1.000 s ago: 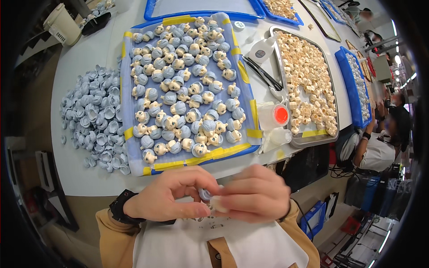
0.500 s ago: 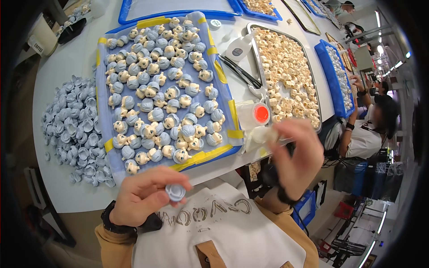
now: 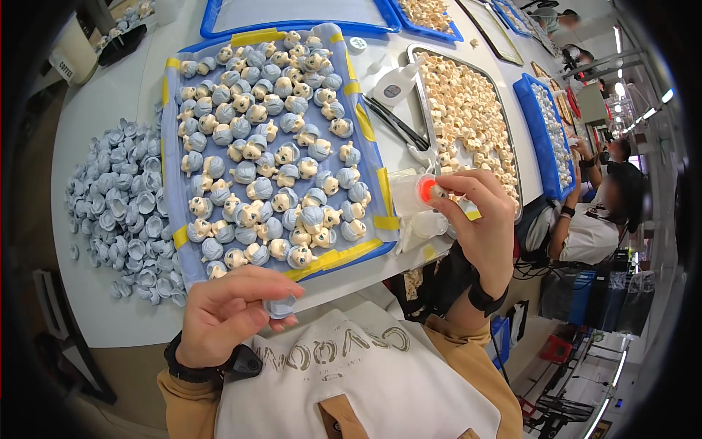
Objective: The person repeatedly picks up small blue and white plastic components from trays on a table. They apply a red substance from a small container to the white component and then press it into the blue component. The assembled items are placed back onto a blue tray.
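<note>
In my left hand [image 3: 230,314], thumb and fingers are closed around a light-blue doll hair cap [image 3: 280,306], a hollow cup shape held in front of my apron. My right hand [image 3: 482,219] pinches a small beige piece [image 3: 439,192] against the red-orange mouth of a translucent cup [image 3: 409,194]; the fingertips cover much of that piece, so its exact kind is unclear. Left of the cup, a lined blue tray [image 3: 389,219] carries many small doll heads [image 3: 285,154] with blue hair. A heap of loose blue hair caps [image 3: 121,212] lies at the far left.
A metal tray [image 3: 518,146] of beige hollow parts stands right of black tweezers [image 3: 395,121] and a white squeeze bottle [image 3: 397,84]. Beside the cup lies a small clear container [image 3: 429,224]. Further right are a blue tray [image 3: 528,110] of pale parts and a seated person [image 3: 596,227].
My right hand has moved up to the red-mouthed cup, bringing the small beige piece against it. The hair cap in my left hand has turned, its hollow side facing me less.
</note>
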Motion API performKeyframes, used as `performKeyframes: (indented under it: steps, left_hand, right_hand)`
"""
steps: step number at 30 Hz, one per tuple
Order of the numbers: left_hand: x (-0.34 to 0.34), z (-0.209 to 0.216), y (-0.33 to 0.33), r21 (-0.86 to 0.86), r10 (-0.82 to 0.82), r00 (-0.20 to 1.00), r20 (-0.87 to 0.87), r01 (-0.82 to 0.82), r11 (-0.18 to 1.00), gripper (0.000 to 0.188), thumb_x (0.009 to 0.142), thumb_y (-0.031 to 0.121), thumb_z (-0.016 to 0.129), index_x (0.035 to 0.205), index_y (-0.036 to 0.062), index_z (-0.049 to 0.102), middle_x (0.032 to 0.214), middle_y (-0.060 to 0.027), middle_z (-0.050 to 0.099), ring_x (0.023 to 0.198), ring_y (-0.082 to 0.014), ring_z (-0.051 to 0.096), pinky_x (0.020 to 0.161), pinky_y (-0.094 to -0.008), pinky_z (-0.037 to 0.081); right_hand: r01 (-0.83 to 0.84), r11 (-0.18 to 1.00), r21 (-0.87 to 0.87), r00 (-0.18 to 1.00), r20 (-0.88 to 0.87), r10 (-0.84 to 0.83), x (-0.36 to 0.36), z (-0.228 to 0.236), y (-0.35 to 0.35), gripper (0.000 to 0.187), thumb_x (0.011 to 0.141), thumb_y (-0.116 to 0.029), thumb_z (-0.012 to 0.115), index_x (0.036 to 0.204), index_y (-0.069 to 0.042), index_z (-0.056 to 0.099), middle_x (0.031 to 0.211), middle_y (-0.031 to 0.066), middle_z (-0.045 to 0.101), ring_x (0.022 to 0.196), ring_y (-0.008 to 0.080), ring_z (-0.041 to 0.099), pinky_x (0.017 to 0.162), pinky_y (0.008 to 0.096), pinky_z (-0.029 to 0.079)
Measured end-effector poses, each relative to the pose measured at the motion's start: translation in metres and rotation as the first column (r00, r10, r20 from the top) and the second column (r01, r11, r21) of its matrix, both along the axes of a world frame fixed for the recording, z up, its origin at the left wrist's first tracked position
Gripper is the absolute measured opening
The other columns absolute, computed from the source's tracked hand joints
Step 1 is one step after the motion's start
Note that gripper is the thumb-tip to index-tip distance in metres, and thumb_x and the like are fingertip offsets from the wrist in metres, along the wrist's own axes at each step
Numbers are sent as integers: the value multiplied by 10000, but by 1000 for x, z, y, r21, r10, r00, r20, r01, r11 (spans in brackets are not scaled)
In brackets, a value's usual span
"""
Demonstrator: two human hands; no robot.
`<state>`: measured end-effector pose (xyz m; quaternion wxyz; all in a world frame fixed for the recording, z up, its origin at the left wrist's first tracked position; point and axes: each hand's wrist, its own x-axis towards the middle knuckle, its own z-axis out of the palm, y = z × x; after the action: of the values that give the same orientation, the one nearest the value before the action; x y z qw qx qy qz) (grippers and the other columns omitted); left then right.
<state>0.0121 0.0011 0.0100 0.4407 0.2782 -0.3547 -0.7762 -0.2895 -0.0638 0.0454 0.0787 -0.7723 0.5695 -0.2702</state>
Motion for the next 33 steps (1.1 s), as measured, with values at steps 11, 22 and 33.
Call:
performKeyframes:
  steps: [11,22,33]
  left_hand:
    - [-8,4,0,2,59,996,62,-59,998,359,822,-5,547,1168,-64,474,1068,-159,567,915,-186,588,770,-289,497]
    - [-16,1,-3,35,-41,999,22,40,999,319,853,27,553,1148,-58,467,1048,-132,571,938,-174,577,830,-321,496]
    - [-20,1,-1,14,-49,992,119,48,999,237,896,56,510,1109,-42,482,1023,-106,593,920,-132,589,772,-270,519]
  right_hand:
    - [69,997,-28,996,58,-67,-6,-7,12,220,649,-30,735,830,-5,613,782,105,598,703,231,571,633,314,451]
    - [-349,927,-138,773,517,368,51,-7,45,349,572,2,776,893,-18,640,841,110,629,733,214,593,621,299,459]
    - [-550,824,-137,753,345,560,78,-11,38,302,640,-60,745,903,-11,608,817,59,575,658,210,522,554,311,418]
